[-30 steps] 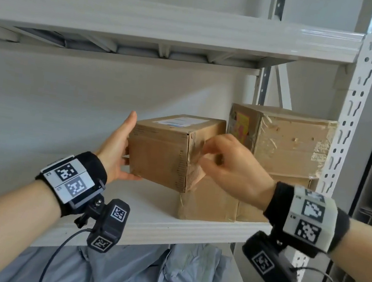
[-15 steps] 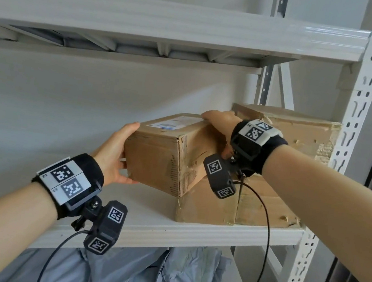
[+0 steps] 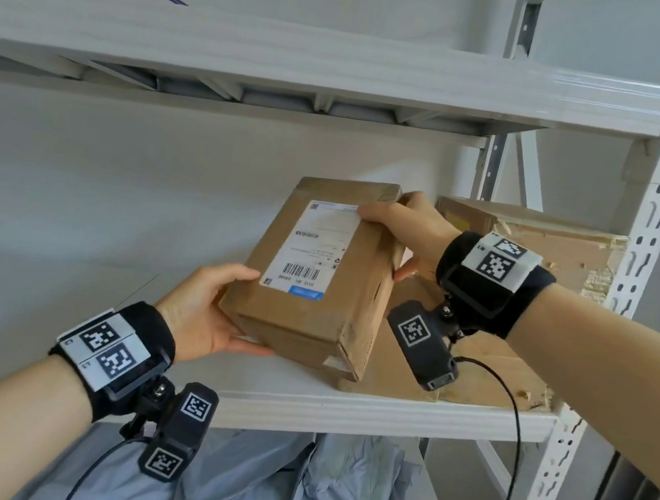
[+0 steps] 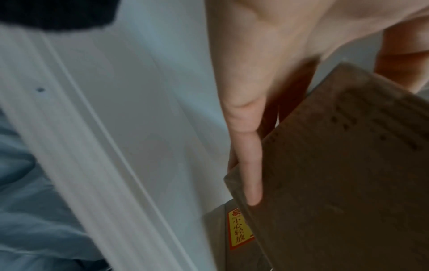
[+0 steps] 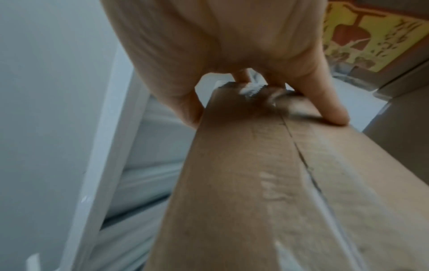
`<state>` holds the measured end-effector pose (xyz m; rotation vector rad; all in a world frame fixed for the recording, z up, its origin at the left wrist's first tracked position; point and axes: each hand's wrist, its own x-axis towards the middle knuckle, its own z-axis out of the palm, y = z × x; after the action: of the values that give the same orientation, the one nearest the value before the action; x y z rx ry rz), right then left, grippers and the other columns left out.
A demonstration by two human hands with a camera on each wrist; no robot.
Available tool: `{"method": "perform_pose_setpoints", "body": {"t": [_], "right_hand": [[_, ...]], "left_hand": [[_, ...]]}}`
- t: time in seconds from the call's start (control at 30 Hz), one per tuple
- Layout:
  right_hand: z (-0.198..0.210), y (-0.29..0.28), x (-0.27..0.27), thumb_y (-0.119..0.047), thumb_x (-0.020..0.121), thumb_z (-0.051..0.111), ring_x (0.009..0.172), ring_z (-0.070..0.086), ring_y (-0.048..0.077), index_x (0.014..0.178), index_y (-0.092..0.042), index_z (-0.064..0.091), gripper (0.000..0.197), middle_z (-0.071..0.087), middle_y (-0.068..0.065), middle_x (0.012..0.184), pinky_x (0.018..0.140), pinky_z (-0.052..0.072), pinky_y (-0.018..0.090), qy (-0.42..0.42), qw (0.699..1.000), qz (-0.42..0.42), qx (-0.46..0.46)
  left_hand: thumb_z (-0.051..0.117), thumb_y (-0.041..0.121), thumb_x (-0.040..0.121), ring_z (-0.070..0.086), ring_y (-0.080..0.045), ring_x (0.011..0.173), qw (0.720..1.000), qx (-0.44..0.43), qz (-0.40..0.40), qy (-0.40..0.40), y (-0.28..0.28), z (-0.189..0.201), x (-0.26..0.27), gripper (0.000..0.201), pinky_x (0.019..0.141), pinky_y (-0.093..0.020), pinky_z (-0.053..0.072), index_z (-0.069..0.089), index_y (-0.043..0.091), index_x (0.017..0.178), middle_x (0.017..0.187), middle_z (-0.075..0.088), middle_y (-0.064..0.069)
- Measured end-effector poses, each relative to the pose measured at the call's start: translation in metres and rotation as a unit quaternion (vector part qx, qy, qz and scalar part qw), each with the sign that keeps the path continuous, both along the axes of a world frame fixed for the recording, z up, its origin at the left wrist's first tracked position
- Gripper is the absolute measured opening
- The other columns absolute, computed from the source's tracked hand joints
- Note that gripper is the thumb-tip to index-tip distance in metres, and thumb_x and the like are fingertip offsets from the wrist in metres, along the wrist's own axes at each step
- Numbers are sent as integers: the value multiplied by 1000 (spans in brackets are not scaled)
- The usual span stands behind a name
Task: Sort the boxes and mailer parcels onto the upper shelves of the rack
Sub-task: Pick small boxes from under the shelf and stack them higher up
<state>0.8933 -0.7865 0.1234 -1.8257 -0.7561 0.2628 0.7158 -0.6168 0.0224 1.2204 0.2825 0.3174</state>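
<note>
A brown cardboard box (image 3: 316, 273) with a white shipping label is tilted up above the white rack shelf (image 3: 340, 404), label face toward me. My left hand (image 3: 209, 309) holds its lower left corner, thumb on the label face and fingers (image 4: 248, 165) underneath. My right hand (image 3: 403, 226) grips its upper right edge, thumb on the label face and fingers (image 5: 334, 110) on the taped side (image 5: 278, 183). A flat box (image 3: 473, 367) lies on the shelf to the right, with a bigger taped box (image 3: 541, 245) stacked on it.
Grey mailer parcels (image 3: 265, 486) are piled on the shelf below. Another white shelf (image 3: 304, 55) runs overhead. The perforated rack upright (image 3: 632, 292) stands at the right, and a plain wall is behind. A yellow-red handling sticker (image 4: 239, 229) marks the stacked box.
The box has been tipped up from lying nearly level, so its label now faces me. My right hand shifted from the box's side to its upper right edge; the left hand dropped to the lower corner.
</note>
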Motion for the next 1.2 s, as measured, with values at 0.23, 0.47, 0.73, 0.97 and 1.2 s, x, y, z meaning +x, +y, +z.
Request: {"method": "perform_pose_setpoints", "body": {"t": [0.23,0.47,0.73,0.97,1.2], "right_hand": [[-16,-15,-69,-42,81,72,100,62,19,128,-22,34,64,57,2,118,83,58,42,-159,987,37,5],[-83,-34,-123,-41,81,73,115,52,14,135,-17,33,72,49,1,130,99,47,33,-240,969,61,-8],[-208,-72,-159,-40,73,70,124,44,10,133,-17,37,73,48,1,130,101,46,36,-139,986,88,-22],[-336,-94,-161,-35,73,73,129,43,16,132,-22,39,69,46,-1,132,94,51,43,-8,994,88,-62],[-482,-115,-140,-17,76,79,120,52,12,129,-26,41,67,49,0,131,88,56,40,148,979,54,-133]], "left_hand": [[62,28,84,63,-31,113,999,51,-5,3,-10,-30,-39,44,86,-46,56,60,16,126,123,65,-14],[83,29,62,67,-30,106,996,93,-4,15,-29,-91,-90,63,76,-37,59,64,13,120,117,68,-15],[90,32,56,66,-27,109,990,102,-37,90,-48,-204,-135,78,82,-32,57,59,11,124,118,69,-9],[84,28,62,67,-22,105,969,109,-73,210,-66,-317,-149,68,87,-37,55,56,15,123,113,71,-2],[85,26,61,69,-10,96,939,88,-98,318,-90,-449,-136,63,76,-22,56,57,21,118,104,73,9]]}}
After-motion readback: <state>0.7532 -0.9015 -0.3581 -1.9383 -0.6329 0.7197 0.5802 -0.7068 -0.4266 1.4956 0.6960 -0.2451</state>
